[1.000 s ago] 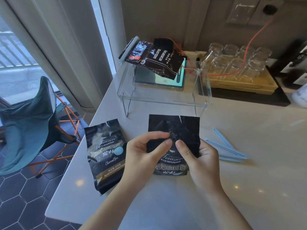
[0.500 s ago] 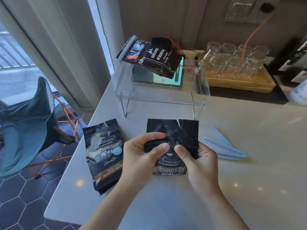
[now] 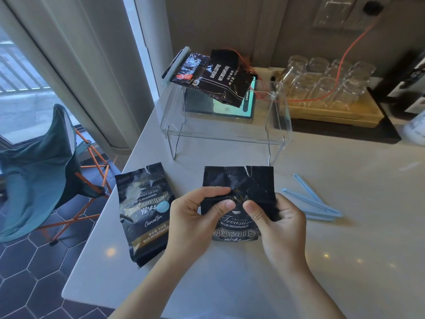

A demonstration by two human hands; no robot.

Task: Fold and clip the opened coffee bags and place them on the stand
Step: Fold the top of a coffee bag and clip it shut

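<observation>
left hand, right hand pinch coffee bag.

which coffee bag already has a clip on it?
The black coffee bag at the left of the clear acrylic stand: a pale clip spans its end. The others show none.

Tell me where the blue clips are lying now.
In the head view, the blue clips lie on the counter, just right of the right hand and the bag it holds.

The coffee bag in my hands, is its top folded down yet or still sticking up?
Not folded yet: the coffee bag's torn top lies flat beyond both hands, which pinch its middle.
</observation>
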